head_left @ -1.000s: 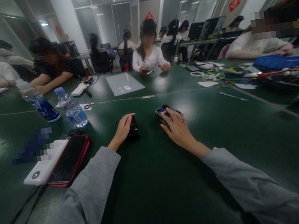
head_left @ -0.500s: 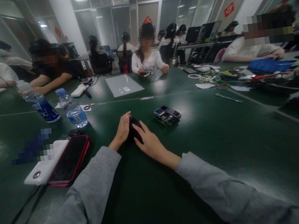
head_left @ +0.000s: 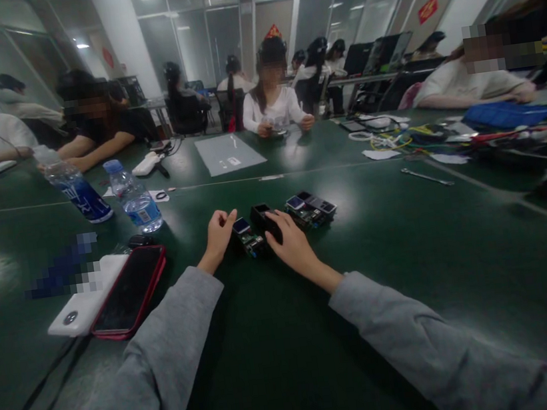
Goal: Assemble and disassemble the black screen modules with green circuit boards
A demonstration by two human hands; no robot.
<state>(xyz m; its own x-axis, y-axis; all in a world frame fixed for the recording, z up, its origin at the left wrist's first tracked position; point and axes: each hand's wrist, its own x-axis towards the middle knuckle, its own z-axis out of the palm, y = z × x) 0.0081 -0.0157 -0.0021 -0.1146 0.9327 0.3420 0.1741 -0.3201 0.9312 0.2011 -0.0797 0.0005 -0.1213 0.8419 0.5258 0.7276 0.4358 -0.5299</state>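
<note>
In the middle of the green table, my right hand (head_left: 289, 240) grips a small black case (head_left: 261, 214), thumb on its near side. Just left of the case lies a bare circuit board (head_left: 253, 242) with a little screen at its far end. My left hand (head_left: 220, 237) is beside the board's left edge, fingers curled in and thumb near the screen. Whether those fingers hold or touch anything is hidden. Right of the case, close to my right fingers, sits another board assembly (head_left: 312, 209) with a small screen and a grey module.
A red-cased phone (head_left: 131, 294), a white device (head_left: 87, 297) and two bottles (head_left: 136, 199) stand or lie to the left. A wrench (head_left: 426, 177) and tangled cables (head_left: 410, 136) lie to the right. Across the table a person (head_left: 273, 104) handles something small.
My right hand has moved right with the black case, away from my left hand. The circuit board between them now shows. My left fingers have curled in from a flatter pose.
</note>
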